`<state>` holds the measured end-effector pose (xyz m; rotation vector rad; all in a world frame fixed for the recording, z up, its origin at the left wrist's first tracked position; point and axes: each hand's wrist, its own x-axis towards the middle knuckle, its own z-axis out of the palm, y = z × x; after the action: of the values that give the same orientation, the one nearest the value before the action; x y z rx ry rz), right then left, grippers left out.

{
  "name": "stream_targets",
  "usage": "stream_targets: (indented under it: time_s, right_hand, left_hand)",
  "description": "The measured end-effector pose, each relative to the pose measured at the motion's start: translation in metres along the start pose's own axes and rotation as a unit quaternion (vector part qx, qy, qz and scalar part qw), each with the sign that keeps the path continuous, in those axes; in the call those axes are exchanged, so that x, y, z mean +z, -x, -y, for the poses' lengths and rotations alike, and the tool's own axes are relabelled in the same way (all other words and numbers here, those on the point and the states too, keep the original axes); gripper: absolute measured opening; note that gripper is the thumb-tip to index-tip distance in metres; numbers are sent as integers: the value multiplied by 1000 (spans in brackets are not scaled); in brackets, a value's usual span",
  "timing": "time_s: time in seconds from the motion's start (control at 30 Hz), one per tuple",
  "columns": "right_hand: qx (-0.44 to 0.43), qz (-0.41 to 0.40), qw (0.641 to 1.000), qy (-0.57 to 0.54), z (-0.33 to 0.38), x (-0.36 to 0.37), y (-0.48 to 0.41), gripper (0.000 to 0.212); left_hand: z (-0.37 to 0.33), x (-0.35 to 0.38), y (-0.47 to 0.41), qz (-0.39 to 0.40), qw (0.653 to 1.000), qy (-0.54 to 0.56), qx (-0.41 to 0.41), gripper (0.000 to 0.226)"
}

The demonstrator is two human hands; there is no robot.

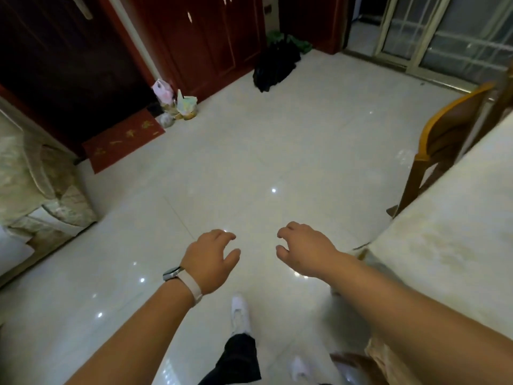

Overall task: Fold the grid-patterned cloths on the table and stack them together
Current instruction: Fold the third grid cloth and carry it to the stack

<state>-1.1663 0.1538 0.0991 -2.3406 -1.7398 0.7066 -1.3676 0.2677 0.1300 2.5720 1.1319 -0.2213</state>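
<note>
Our left hand (211, 259) and right hand (305, 251) hung empty, fingers loosely curled, over the glossy pale tiled floor (249, 151); folding had not begun. No grid-patterned cloths showed, perhaps lying out of view on the cream-covered table (444, 245) at right. We needed to turn toward it, minding the orange-backed wooden chair (455, 126) at its far end.

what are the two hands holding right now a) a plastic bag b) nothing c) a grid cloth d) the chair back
B: the left hand and the right hand both hang over the tiled floor with loosely curled fingers and nothing in them.
</note>
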Motion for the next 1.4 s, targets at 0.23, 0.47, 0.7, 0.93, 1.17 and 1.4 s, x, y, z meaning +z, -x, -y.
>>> stream_targets:
  time_s: [0.23, 0.47, 0.7, 0.93, 1.17, 1.4]
  right_hand:
    - [68, -16, 998, 9, 25, -25, -97, 44]
    - [103, -44, 993, 33, 57, -61, -186, 44]
    - [159, -44, 985, 44, 39, -96, -232, 44]
    - [191, -70, 979, 29, -12, -131, -273, 44]
    - [214, -73, 974, -11, -106, -166, -328, 44]
    - [233, -89, 968, -30, -214, -235, -363, 42]
  left_hand:
    - [65, -30, -107, 9, 999, 8, 51, 65]
    - [127, -76, -214, 5, 995, -5, 99, 44]
    - [125, -97, -286, 4, 989, 1, 150, 45]
    - [85, -107, -370, 25, 981, -29, 191, 45]
    - [12, -114, -474, 38, 975, -45, 215, 44]
    - [-104, -131, -589, 46, 963, -78, 252, 45]
